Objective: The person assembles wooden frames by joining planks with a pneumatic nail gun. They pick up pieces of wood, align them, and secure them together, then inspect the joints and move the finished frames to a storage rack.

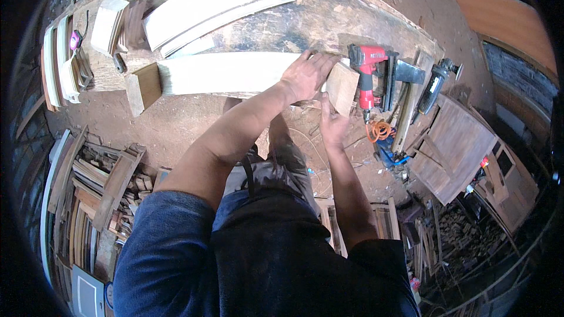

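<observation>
A long pale board (229, 73) lies along the near edge of the workbench. At its right end my left hand (306, 76) is closed over the board, fingertips reaching the far edge. A small wooden block (342, 87) stands against that end, partly covered by my left fingers. My right hand (336, 124) grips the block's near side from below; its thumb points up along the block and the other fingers are partly hidden. At the board's left end sits another wooden block (144, 88). Just right of my hands lies a red and black nail gun (369, 70).
Curved pale boards (217, 3) lie stacked on the workbench (329, 14). A hatchet (409, 72) and an angle grinder (433, 85) rest beyond the nail gun, whose orange coiled hose (380, 131) hangs down. Scrap wood (97, 185) fills the lower left; a wooden cabinet (455, 147) stands right.
</observation>
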